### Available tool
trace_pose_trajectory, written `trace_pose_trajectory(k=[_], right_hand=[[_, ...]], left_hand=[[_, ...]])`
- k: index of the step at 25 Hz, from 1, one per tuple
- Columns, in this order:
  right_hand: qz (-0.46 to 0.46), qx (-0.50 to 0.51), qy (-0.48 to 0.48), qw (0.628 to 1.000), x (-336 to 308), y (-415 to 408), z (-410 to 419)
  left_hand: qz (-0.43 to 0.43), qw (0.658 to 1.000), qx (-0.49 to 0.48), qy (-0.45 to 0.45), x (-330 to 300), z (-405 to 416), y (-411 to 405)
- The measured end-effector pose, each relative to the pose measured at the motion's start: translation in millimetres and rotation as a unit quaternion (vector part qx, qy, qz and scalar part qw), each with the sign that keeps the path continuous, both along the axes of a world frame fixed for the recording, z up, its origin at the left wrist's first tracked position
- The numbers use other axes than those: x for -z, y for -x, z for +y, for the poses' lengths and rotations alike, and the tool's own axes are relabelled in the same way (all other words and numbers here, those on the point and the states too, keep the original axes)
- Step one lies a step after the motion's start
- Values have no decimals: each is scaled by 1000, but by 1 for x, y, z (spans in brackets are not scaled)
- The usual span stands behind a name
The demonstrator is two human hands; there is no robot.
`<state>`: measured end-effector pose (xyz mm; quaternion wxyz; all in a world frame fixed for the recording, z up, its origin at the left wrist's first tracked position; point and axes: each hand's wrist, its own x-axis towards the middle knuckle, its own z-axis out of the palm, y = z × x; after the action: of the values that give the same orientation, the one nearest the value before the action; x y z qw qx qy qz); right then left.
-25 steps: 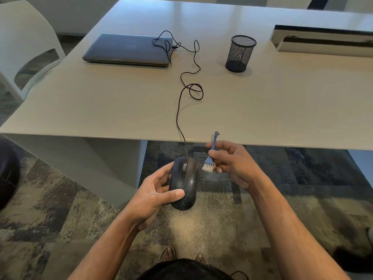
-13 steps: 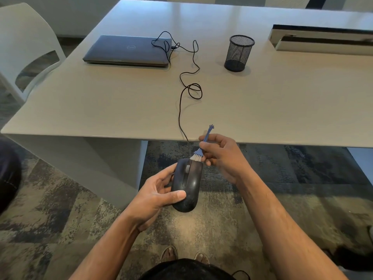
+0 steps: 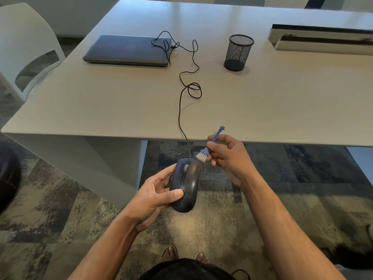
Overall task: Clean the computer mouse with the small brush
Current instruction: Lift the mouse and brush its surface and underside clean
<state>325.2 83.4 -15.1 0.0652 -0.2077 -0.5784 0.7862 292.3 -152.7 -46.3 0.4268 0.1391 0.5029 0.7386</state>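
Our left hand (image 3: 153, 197) grips the mouse (image 3: 186, 184) off the worktop (image 3: 121, 102); our right hand (image 3: 228, 156) pinches the brush (image 3: 203, 154) at its one o'clock corner. A tug on the cable (image 3: 179, 110) might drag the laptop (image 3: 129, 50).

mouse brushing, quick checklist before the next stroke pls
1. Mouse held firmly: ok, left hand grips its side, thumb on top.
2. Brush secure: ok, right hand pinches the blue handle.
3. Bristles on the mouse: ok, white tips at its front right corner.
4. Cable free: ok, slack loops on the table.
5. Scroll wheel reachable: ok, uncovered.
6. Dust left: cannot tell.
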Motion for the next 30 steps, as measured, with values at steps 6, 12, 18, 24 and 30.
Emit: trace_pose_trajectory(k=[6, 12, 18, 24, 30], right_hand=[[3, 0, 20, 1000, 4, -2, -13], [26, 39, 28, 999, 8, -13, -19], [77, 107, 15, 991, 14, -28, -33], [113, 96, -41, 988, 16, -41, -48], [112, 31, -61, 991, 7, -47, -44]], left_hand=[[6, 1000, -6, -20, -4, 1, 1], [-14, 999, -29, -32, -5, 1, 0], [-23, 999, -38, -26, -8, 4, 2], [-38, 997, -57, -21, -10, 7, 9], [-44, 997, -66, -14, -11, 7, 20]])
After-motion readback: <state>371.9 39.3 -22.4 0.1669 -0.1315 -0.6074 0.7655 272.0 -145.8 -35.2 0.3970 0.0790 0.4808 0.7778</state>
